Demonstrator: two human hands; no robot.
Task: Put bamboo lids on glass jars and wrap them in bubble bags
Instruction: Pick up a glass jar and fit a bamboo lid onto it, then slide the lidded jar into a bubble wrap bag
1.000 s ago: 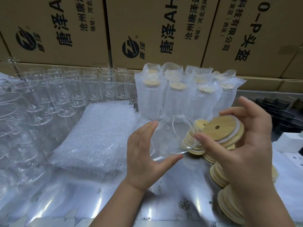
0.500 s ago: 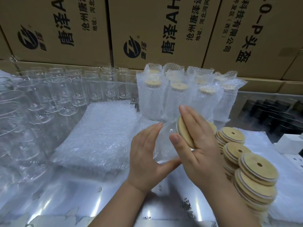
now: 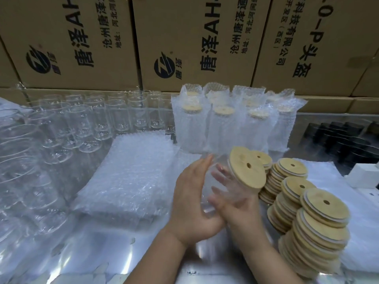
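While you hold the tilted glass jar [image 3: 222, 186] above the surface [image 3: 98, 255], left hand [image 3: 192, 203] and right hand [image 3: 242, 210] both wrapped round its body, the bamboo lid [image 3: 247, 170] on its mouth may be loosely seated; tilt further and it could drop off.

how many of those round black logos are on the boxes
2. The left logo sits low on the left box; the middle logo sits low on the middle box. Boxes cut off at the frame edge may carry more.
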